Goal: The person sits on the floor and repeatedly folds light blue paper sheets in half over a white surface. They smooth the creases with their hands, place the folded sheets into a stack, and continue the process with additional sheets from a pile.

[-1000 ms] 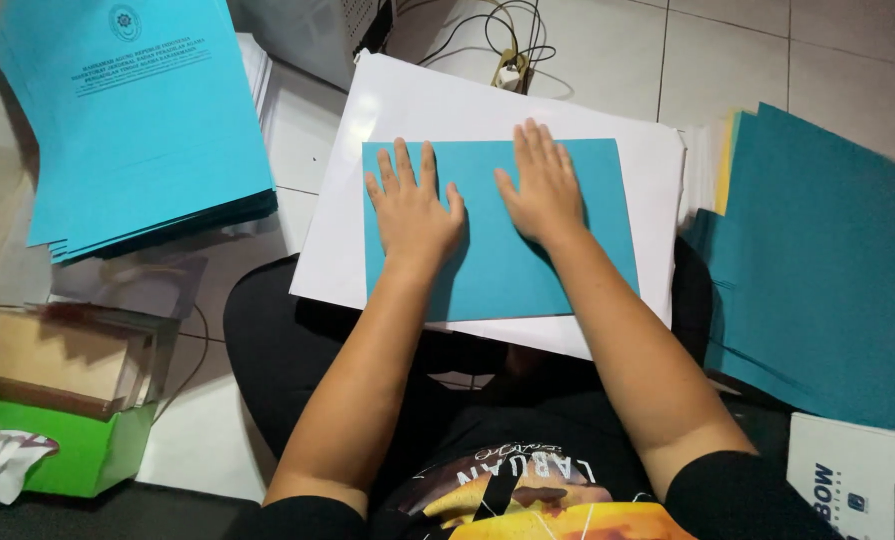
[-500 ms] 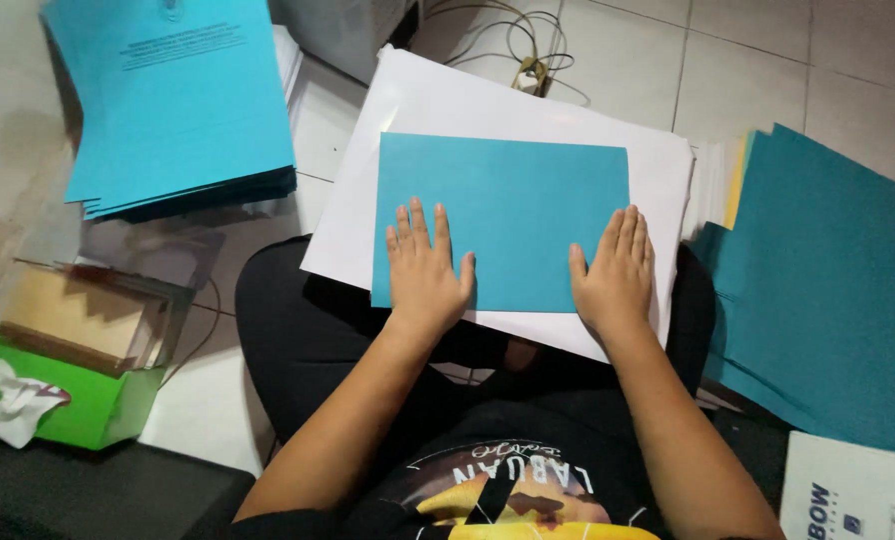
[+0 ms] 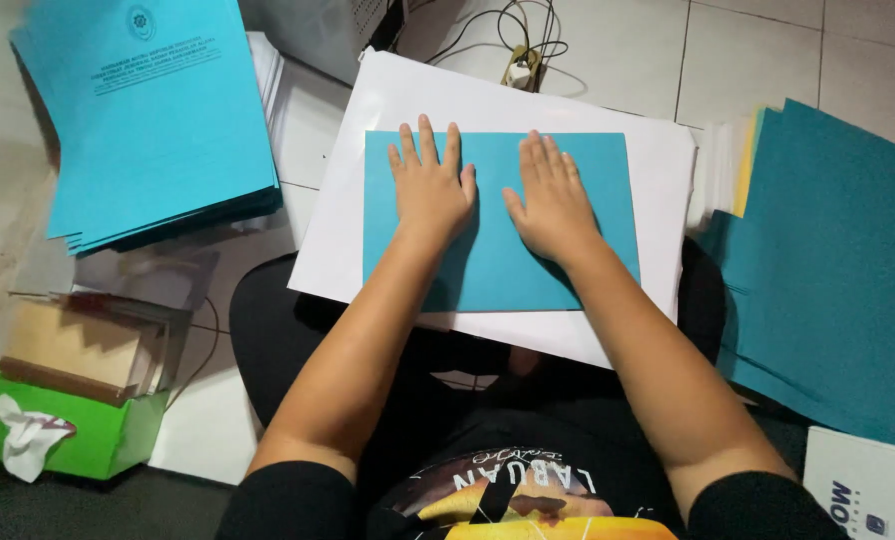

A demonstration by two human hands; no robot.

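A folded light blue sheet (image 3: 598, 180) lies on a large white sheet (image 3: 658, 160) that rests across my lap. My left hand (image 3: 430, 185) presses flat on the blue sheet, left of its middle, fingers spread toward the far edge. My right hand (image 3: 551, 195) lies flat beside it, just right of the middle, fingers together. Both palms are down and hold nothing.
A stack of printed light blue covers (image 3: 153, 110) sits at the far left on the tiled floor (image 3: 768, 50). Darker blue sheets (image 3: 838, 270) pile up at the right. A green tissue box (image 3: 63, 440) and a clear tray of papers (image 3: 78, 345) are near left. A cable and plug (image 3: 520, 60) lie beyond.
Both hands have slid from the near edge of the blue sheet up toward its far edge and closer together at the middle.
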